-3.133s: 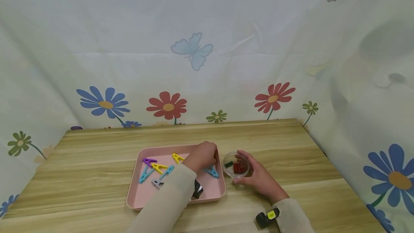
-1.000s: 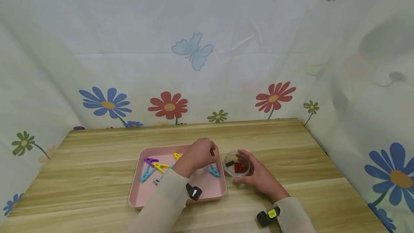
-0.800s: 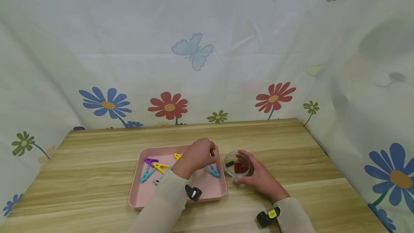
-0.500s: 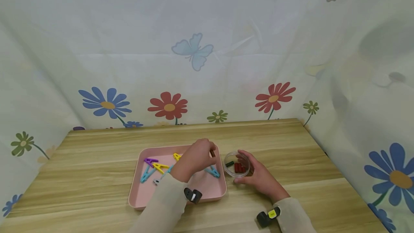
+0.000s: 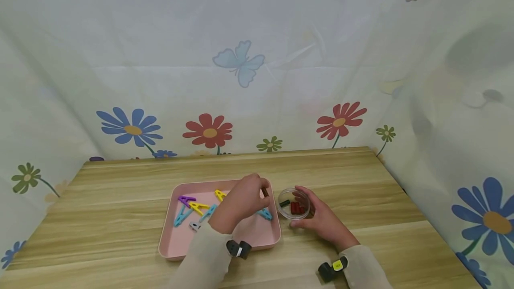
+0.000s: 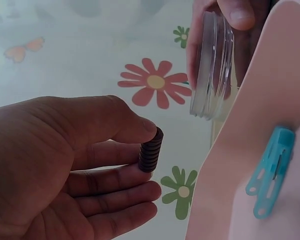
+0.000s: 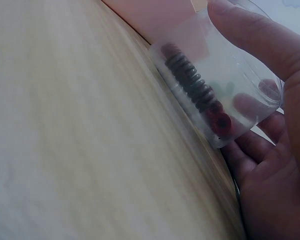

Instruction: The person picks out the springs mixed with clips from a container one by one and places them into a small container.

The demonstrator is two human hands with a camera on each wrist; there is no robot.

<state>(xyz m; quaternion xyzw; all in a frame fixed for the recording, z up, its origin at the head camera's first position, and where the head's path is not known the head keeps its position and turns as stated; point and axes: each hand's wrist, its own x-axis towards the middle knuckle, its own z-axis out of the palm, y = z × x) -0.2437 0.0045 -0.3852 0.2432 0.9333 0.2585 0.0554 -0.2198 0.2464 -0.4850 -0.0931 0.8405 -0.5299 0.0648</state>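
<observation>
My left hand pinches a dark brown coil spring between thumb and index finger, above the right part of the pink tray. Its other fingers lie extended in the left wrist view. My right hand curls round a clear round jar, open at the top, standing on the table beside the tray's right edge. Inside the jar, a green spring and several red springs lie at the bottom. The right wrist view shows them through the wall, ribbed and partly blurred.
Several plastic clothes pegs lie in the tray: a purple peg, a yellow peg, a grey peg and a blue peg, among others. A flowered curtain stands behind the wooden table.
About three seconds ago my left hand was down in the tray with its fingertips hidden. It has since risen, with the brown spring showing. The right hand and jar have stayed put.
</observation>
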